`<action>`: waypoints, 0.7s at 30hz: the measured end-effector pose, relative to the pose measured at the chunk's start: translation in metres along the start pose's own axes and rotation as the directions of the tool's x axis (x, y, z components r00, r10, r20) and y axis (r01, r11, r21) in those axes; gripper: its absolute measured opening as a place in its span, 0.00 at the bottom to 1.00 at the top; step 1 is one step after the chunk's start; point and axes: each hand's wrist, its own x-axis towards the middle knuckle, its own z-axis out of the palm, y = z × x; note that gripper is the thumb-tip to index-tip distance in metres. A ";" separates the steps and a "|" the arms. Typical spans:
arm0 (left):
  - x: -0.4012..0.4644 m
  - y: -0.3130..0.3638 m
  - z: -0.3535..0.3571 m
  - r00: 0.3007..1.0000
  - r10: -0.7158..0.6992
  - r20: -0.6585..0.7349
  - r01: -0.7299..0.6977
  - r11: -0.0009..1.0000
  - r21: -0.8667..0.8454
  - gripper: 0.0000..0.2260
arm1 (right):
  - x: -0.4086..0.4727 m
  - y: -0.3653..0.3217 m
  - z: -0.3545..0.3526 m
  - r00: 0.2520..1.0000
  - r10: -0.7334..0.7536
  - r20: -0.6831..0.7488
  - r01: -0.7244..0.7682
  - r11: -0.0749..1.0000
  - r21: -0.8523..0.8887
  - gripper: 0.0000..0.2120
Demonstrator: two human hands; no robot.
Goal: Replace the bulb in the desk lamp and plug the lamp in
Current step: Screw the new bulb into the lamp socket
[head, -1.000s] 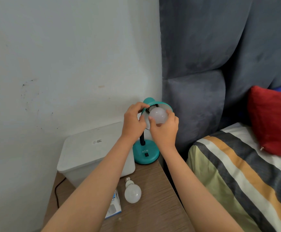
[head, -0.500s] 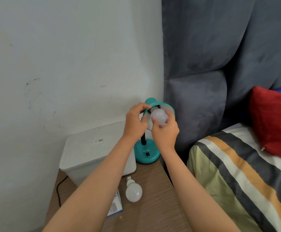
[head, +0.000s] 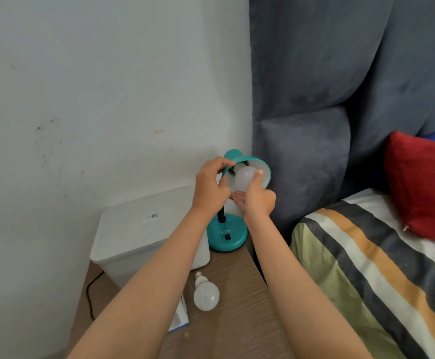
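The round teal base of the desk lamp (head: 227, 233), just right of the frame's centre, carries the pale raised letters "ATN", with a small black switch just below them. The white plastic lidded box (head: 143, 234), at centre left, bears a small white sticker with a printed code and fine lines of print, too small to read. No other text is legible.

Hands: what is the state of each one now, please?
Left hand: closed on the lamp shade rim.
Right hand: fingers closed on the bulb in the shade.
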 end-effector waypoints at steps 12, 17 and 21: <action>0.002 -0.002 -0.002 1.000 -0.016 -0.009 0.016 1.000 -0.023 0.18 | 0.003 0.007 -0.010 0.876 -0.451 0.169 0.477 0.760 -0.441 0.27; 0.001 0.000 0.001 1.000 0.000 -0.010 0.000 1.000 -0.015 0.18 | 0.001 0.003 -0.007 0.976 -0.201 0.085 0.216 0.939 -0.267 0.30; 0.002 -0.001 -0.001 1.000 0.001 -0.015 -0.001 1.000 -0.019 0.17 | 0.001 0.003 -0.012 0.954 -0.274 0.118 0.298 0.847 -0.440 0.32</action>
